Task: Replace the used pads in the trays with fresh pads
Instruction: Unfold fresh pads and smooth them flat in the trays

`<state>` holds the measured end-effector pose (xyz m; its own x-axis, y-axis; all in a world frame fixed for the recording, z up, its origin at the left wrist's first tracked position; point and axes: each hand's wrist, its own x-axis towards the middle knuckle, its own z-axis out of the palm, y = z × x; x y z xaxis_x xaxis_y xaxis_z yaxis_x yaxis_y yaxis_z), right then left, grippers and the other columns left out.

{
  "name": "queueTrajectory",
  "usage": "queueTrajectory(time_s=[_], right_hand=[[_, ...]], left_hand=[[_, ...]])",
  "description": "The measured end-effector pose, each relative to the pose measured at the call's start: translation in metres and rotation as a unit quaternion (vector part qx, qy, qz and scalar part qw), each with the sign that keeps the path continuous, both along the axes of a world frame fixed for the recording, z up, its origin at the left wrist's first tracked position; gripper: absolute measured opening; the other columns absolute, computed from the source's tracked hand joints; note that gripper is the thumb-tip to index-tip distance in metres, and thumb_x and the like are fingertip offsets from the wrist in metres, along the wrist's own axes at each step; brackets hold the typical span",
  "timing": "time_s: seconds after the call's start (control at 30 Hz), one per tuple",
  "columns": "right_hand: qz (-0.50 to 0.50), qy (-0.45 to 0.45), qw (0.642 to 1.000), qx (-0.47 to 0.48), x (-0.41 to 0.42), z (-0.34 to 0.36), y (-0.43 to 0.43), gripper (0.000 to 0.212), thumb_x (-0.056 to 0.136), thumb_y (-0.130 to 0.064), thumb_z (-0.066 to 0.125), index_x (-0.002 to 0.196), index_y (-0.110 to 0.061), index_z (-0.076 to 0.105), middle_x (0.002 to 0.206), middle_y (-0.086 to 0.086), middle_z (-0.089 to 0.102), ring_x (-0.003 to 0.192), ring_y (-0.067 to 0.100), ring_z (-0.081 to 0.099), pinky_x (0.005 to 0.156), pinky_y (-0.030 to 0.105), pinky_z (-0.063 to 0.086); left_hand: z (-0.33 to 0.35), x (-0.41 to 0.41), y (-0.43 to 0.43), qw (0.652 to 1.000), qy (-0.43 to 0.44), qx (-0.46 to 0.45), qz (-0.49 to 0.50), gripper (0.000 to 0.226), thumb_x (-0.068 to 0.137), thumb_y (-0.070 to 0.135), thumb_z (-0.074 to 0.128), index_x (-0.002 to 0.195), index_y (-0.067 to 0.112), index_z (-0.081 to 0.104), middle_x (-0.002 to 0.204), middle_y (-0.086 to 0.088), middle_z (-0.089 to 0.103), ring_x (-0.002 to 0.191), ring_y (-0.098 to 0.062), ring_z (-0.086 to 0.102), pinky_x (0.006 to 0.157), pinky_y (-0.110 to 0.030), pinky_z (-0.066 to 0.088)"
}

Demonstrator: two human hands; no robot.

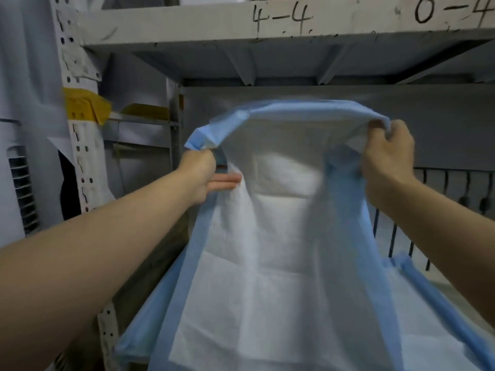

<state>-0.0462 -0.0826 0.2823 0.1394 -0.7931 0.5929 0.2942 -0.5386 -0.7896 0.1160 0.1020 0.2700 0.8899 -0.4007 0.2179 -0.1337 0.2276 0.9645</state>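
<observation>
A large white pad with blue edges (270,236) hangs in the air in front of me, its top edge folded over. My left hand (203,175) pinches its upper left corner, with some fingers stretched out behind the sheet. My right hand (388,162) is closed on the upper right corner. The lower part of the held pad drapes down over another blue-edged pad (417,311) lying flat below, at the bottom of the view. The tray beneath is hidden by the pads.
A grey metal shelf (267,25) marked "4-4" runs overhead. A perforated white upright (80,145) with yellow tape stands at the left. Black wire bars (444,188) of a cage line the right behind my arm. A grey back panel (267,95) closes the bay.
</observation>
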Motion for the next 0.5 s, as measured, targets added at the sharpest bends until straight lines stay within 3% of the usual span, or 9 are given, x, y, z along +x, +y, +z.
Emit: queueTrajectory(time_s=[0.07,0.13,0.23,0.37,0.5], right_hand=[[0.021,0.007,1.0,-0.009,0.018,0.009,-0.011,0.012,0.101,-0.022,0.037,0.093,-0.015,0.043,0.08,-0.002,0.045,0.076,0.016,0.047,0.065,0.036,0.046],[0.034,0.019,0.999,-0.035,0.031,0.018,-0.018,0.012,0.101,-0.022,0.038,0.091,-0.017,0.042,0.078,-0.005,0.045,0.069,0.011,0.045,0.058,0.027,0.041],[0.003,0.04,0.993,-0.108,0.043,0.031,-0.024,0.008,0.101,-0.018,0.034,0.099,-0.02,0.042,0.081,-0.017,0.043,0.066,0.0,0.041,0.054,0.012,0.035],[-0.022,0.05,0.989,-0.141,0.048,0.031,-0.033,0.008,0.098,-0.019,0.035,0.098,-0.022,0.042,0.077,-0.015,0.042,0.064,0.002,0.04,0.066,0.028,0.036],[-0.044,0.067,0.985,-0.154,0.038,0.008,-0.035,0.022,0.092,-0.007,0.032,0.105,-0.019,0.045,0.073,-0.008,0.046,0.064,0.012,0.043,0.061,0.032,0.036]], left_hand=[[0.014,0.016,-0.019,0.999,0.0,-0.051,0.009,0.028,0.104,0.015,0.029,0.123,0.02,0.048,0.113,-0.007,0.064,0.09,-0.031,0.07,0.07,-0.038,0.059],[0.028,0.03,-0.036,0.995,-0.026,-0.09,0.035,0.022,0.102,0.015,0.035,0.108,0.022,0.056,0.112,-0.003,0.066,0.099,-0.029,0.067,0.077,-0.038,0.056],[0.048,0.04,-0.052,0.988,-0.072,-0.126,0.044,0.024,0.1,0.012,0.04,0.092,0.029,0.054,0.094,0.009,0.064,0.108,-0.021,0.064,0.094,-0.04,0.047],[0.058,0.045,-0.053,0.981,-0.114,-0.147,0.046,0.027,0.101,0.012,0.04,0.089,0.032,0.053,0.095,0.011,0.064,0.112,-0.021,0.062,0.099,-0.038,0.046],[0.039,0.049,-0.043,0.975,-0.135,-0.168,0.046,0.026,0.103,0.009,0.036,0.113,0.025,0.053,0.116,0.005,0.061,0.108,-0.016,0.064,0.079,-0.02,0.052]])
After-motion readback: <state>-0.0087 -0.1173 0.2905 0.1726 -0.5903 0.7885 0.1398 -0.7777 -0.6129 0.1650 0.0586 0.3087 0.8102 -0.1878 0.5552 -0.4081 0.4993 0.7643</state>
